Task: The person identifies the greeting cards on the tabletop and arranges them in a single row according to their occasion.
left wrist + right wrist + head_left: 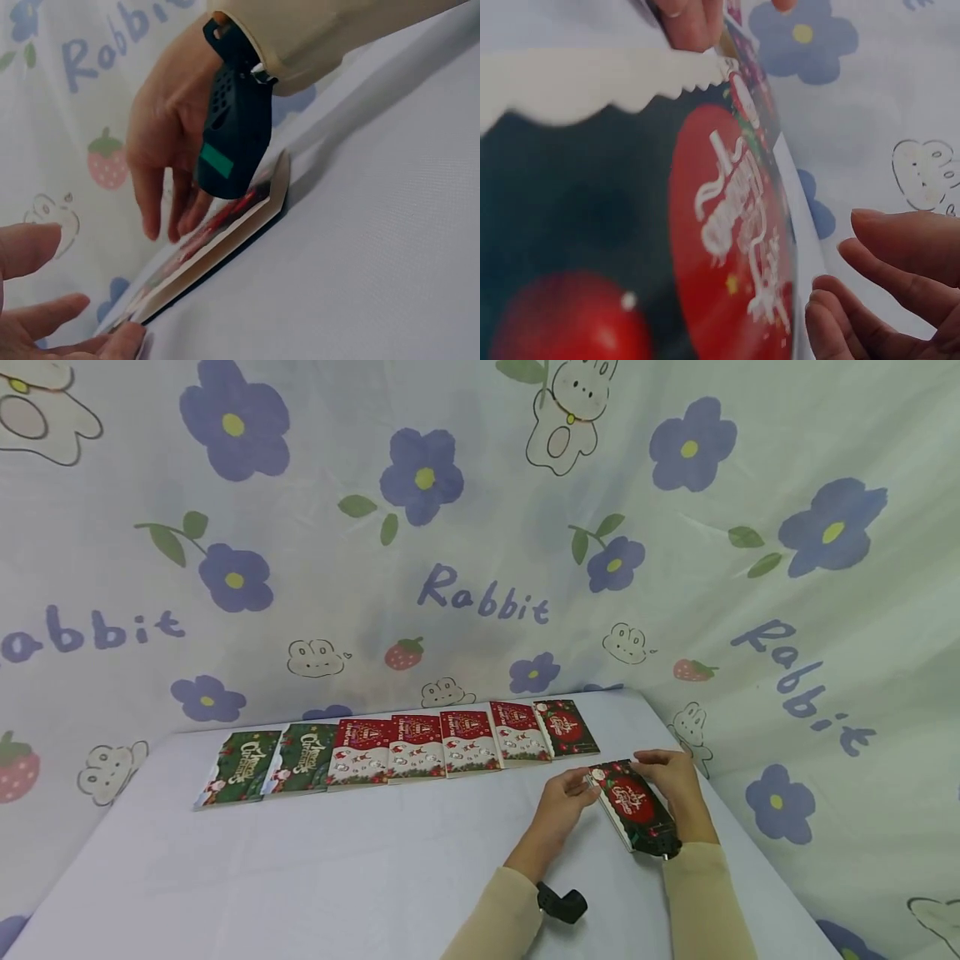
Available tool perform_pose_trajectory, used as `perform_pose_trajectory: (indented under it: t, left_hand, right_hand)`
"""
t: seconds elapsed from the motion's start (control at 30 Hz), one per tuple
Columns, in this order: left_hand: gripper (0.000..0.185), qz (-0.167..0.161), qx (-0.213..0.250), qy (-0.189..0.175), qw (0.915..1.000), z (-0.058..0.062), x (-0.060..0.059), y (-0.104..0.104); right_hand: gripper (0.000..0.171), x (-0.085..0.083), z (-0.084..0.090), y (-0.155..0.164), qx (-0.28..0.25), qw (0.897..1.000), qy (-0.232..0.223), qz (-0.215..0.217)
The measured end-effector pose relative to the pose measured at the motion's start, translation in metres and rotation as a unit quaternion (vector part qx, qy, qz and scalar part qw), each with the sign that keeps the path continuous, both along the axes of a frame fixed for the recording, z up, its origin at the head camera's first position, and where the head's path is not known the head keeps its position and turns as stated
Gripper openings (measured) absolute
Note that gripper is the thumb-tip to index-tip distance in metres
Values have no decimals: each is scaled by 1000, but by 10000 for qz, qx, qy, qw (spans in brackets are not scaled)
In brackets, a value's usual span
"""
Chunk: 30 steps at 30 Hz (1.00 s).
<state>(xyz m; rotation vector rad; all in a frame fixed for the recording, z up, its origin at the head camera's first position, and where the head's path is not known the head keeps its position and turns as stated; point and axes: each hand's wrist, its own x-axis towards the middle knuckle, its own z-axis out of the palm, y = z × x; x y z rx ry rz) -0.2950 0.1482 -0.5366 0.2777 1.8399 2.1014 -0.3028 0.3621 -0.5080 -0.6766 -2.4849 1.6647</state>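
Observation:
A flat dark green Christmas card box (636, 808) with a red oval on its face lies on the white table (337, 860) at the front right, between both hands. My left hand (564, 795) touches its far left corner with its fingertips (124, 339), the thumb held apart. My right hand (670, 774) reaches over the far end, and its straight fingers (180, 214) come down onto the face. In the right wrist view the box's red oval (735, 240) fills the frame, with right fingertips (870, 292) beside its edge.
A row of several similar flat boxes lies along the table's back edge: green ones (243, 766) at the left, red and white ones (420, 745) in the middle, a dark one (567, 727) at the right. A flower-printed cloth (480, 527) hangs behind and to the right.

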Motion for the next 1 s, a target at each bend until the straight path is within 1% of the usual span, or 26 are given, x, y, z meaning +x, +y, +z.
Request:
perform_pose_trajectory:
  t: [0.1,0.23,0.33,0.57,0.77,1.0]
  left_hand:
    - [45,-71,90,-29,9999,0,-1,-1]
    - [43,-154,140,15,9998,-1,-2,-2]
    - [42,-150,97,79,9998,-2,-2,-2]
    - [41,-104,73,13,9999,-1,-1,-2]
    - [38,-35,40,69,10000,-1,-1,-3]
    - [39,-34,58,158,9999,-1,-1,-3]
  right_hand:
    - [42,-1,-3,1,8,10000,-89,37]
    - [42,-2,-5,2,-7,9999,-94,116]
    - [42,0,-4,1,18,9998,-101,187]
    - [41,-1,-3,1,-2,9991,-159,404]
    - [35,-2,-7,2,-40,9995,16,323]
    - [34,-1,-8,4,-378,9990,168,188]
